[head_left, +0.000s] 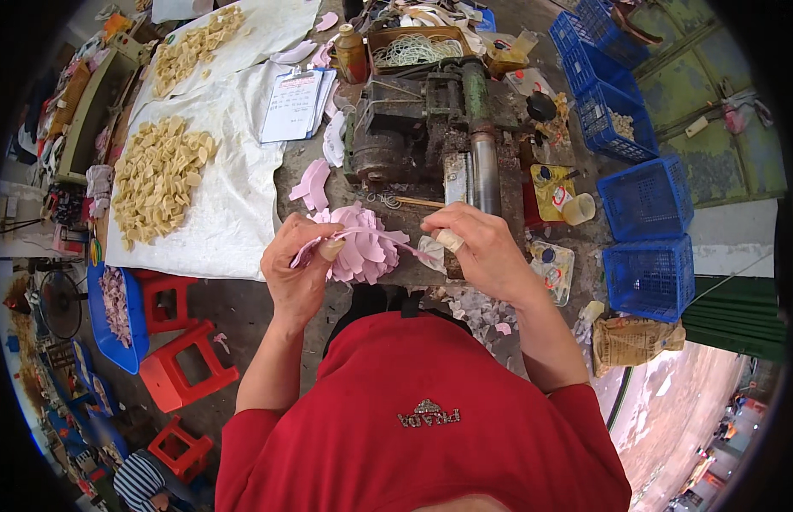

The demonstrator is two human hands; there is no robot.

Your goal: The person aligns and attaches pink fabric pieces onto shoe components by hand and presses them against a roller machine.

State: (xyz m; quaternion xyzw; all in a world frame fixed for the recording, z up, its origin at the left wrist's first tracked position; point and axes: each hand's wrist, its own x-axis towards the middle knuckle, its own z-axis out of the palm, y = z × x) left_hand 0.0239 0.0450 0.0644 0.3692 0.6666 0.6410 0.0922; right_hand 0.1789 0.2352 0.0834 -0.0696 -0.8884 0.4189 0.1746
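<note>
In front of my body lies a heap of curved pink sheet pieces [362, 260], at the near edge of the workbench. Left of the heap, my left hand [296, 260] is closed, pinching pink pieces between thumb and fingers. A thin pink strip [375, 230] runs from it across the top of the heap toward my right hand [480, 247]. That hand is also closed, its thumb and forefinger pinched at the strip's far end. Pale tape or finger covers wrap a fingertip on each hand. Straight ahead stands a dark, greasy machine [396, 128] with a shiny metal cylinder [485, 171].
A white cloth [234, 196] at left carries piles of beige pieces [162, 175]. Beyond the heap lie a clipboard [296, 104] and a loose pink piece [311, 185]. Blue crates [648, 277] stack at right; red stools [185, 371] and a blue tub [115, 320] stand at left.
</note>
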